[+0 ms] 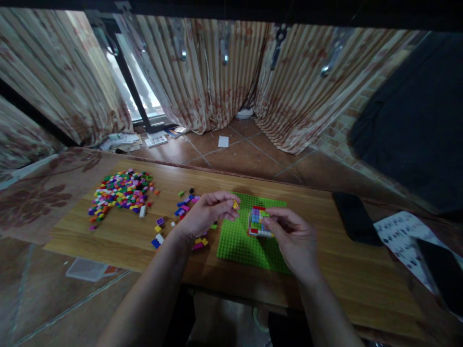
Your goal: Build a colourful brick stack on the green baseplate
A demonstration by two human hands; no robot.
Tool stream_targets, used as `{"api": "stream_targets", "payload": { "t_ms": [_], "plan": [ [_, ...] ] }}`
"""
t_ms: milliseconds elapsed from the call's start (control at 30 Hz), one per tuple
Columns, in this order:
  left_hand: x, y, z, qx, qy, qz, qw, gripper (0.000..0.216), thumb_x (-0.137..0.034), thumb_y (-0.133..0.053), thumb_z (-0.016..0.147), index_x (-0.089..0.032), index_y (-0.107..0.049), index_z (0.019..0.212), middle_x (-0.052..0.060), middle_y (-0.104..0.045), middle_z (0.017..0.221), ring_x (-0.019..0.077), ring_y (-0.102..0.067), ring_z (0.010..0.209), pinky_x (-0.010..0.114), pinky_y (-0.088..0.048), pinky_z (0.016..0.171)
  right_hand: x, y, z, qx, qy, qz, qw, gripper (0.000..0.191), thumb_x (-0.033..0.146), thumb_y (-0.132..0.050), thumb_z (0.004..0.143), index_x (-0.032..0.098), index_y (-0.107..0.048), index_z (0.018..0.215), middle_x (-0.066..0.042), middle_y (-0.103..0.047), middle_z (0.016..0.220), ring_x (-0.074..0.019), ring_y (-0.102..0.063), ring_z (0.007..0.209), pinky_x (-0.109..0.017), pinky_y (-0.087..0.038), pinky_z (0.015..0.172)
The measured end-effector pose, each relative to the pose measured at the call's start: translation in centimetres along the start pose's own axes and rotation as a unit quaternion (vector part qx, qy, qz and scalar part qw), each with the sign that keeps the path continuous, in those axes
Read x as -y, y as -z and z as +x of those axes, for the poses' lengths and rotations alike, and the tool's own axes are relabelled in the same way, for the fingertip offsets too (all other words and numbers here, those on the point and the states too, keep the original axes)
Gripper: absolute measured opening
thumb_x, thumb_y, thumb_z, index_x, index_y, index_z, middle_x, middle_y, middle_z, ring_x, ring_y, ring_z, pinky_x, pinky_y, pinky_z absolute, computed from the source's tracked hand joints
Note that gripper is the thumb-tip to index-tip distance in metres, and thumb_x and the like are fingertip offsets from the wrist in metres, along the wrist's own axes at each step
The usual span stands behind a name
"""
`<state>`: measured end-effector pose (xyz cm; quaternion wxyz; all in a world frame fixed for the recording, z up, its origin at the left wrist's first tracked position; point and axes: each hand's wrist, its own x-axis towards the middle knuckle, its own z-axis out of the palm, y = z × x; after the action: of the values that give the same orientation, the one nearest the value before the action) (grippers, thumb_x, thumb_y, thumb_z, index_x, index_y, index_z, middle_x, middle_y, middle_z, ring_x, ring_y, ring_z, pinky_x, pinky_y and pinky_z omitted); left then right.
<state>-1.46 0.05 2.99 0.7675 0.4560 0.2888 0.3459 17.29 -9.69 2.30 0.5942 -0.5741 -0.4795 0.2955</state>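
A small yellow toy brick [235, 204] is pinched in the fingertips of my left hand [211, 209], above the left part of a green studded baseplate [231, 243]. On the baseplate stands a low block structure [256, 225] of blue, red, white and green bricks. My right hand [294, 236] is at its right side, with thumb and fingers closed on a small lime-green brick [265, 215] at the top of the structure. Whether that brick is attached there I cannot tell. My fingers hide part of the structure's right side.
A large heap of mixed bricks [121, 192] lies at the table's left. Loose bricks [160, 221] are scattered near my left forearm. To the right are a black phone-like slab [356, 217], a printed sheet [398, 241] and another dark device [441, 272].
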Motion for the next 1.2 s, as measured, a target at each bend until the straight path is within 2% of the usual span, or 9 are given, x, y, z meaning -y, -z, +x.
{"api": "stream_targets", "payload": {
  "t_ms": [67,167,267,433,600,767,933,1067,1200],
  "plan": [
    [-1.3,1.4,-0.1,-0.070,-0.045,-0.020,0.996,0.025,-0.028,-0.080,0.069,-0.011,-0.071,0.085,0.002,-0.068,0.073,0.0083,-0.063,0.061,0.019,-0.051,0.062,0.3,-1.2,-0.8,0.039,0.054,-0.046,0.997,0.008,0.024,-0.067,0.084,0.024,-0.071,0.090,0.001,-0.066,0.080,-0.0135,-0.061,0.068,-0.025,-0.050,0.060],
    [-2.8,3.3,-0.4,-0.190,-0.089,-0.029,0.977,0.022,-0.026,-0.077,0.069,-0.012,-0.070,0.084,-0.002,-0.062,0.065,0.0059,-0.058,0.054,0.015,-0.044,0.051,0.3,-3.7,-2.4,0.136,0.148,-0.122,0.972,0.015,0.017,-0.058,0.088,0.025,-0.070,0.094,-0.001,-0.069,0.086,-0.0154,-0.065,0.077,-0.027,-0.052,0.069],
    [-3.1,4.2,-0.8,-0.249,-0.099,-0.019,0.963,0.022,-0.025,-0.074,0.069,-0.011,-0.069,0.085,-0.003,-0.060,0.062,0.0050,-0.054,0.051,0.015,-0.040,0.047,-0.6,-6.5,-3.7,0.196,0.189,-0.165,0.948,0.021,0.013,-0.052,0.091,0.023,-0.070,0.096,-0.004,-0.070,0.088,-0.0169,-0.067,0.081,-0.028,-0.053,0.073],
    [-2.8,4.2,-1.1,-0.222,-0.086,0.002,0.971,0.027,-0.031,-0.077,0.068,-0.012,-0.068,0.085,-0.003,-0.060,0.060,0.0052,-0.053,0.050,0.015,-0.041,0.048,-2.9,-9.0,-4.4,0.206,0.207,-0.233,0.928,0.023,0.014,-0.048,0.095,0.020,-0.069,0.101,-0.007,-0.069,0.093,-0.0194,-0.067,0.086,-0.031,-0.054,0.078],
    [-3.0,4.6,-1.5,-0.199,-0.086,-0.008,0.976,0.031,-0.032,-0.080,0.066,-0.012,-0.066,0.086,-0.003,-0.061,0.064,0.0058,-0.056,0.054,0.016,-0.044,0.052,-3.2,-9.2,-4.5,0.187,0.223,-0.246,0.924,0.024,0.017,-0.048,0.096,0.021,-0.070,0.104,-0.008,-0.068,0.099,-0.0192,-0.067,0.087,-0.032,-0.056,0.076],
    [-3.4,5.1,-2.0,-0.204,-0.095,-0.032,0.974,0.027,-0.028,-0.079,0.069,-0.012,-0.065,0.087,-0.003,-0.063,0.065,0.0060,-0.058,0.054,0.016,-0.045,0.052,-2.9,-9.3,-4.8,0.230,0.241,-0.261,0.906,0.023,0.014,-0.052,0.092,0.023,-0.070,0.104,-0.009,-0.065,0.103,-0.0215,-0.066,0.092,-0.036,-0.057,0.081],
    [-3.7,4.9,-2.2,-0.196,-0.086,-0.070,0.974,0.017,-0.021,-0.074,0.075,-0.013,-0.065,0.087,-0.002,-0.063,0.067,0.0054,-0.059,0.056,0.015,-0.047,0.053,-3.5,-9.8,-4.9,0.235,0.241,-0.289,0.896,0.020,0.013,-0.054,0.090,0.023,-0.069,0.098,-0.009,-0.064,0.101,-0.0230,-0.064,0.092,-0.037,-0.057,0.081],
    [-3.7,4.5,-2.1,-0.171,-0.064,-0.095,0.979,0.011,-0.016,-0.070,0.078,-0.012,-0.065,0.088,-0.001,-0.066,0.069,0.0069,-0.063,0.060,0.016,-0.051,0.057,-2.8,-9.7,-4.7,0.231,0.242,-0.259,0.906,0.015,0.014,-0.054,0.090,0.021,-0.066,0.096,-0.009,-0.065,0.101,-0.0232,-0.064,0.095,-0.038,-0.056,0.084],
    [-3.0,3.6,-1.9,-0.134,-0.023,-0.113,0.984,0.014,-0.013,-0.074,0.076,-0.011,-0.067,0.087,0.001,-0.068,0.071,0.0086,-0.067,0.063,0.017,-0.054,0.061,-0.9,-8.0,-3.6,0.202,0.196,-0.183,0.942,0.013,0.017,-0.054,0.091,0.022,-0.064,0.099,-0.005,-0.068,0.092,-0.0177,-0.065,0.083,-0.031,-0.055,0.075]
  ]
}}
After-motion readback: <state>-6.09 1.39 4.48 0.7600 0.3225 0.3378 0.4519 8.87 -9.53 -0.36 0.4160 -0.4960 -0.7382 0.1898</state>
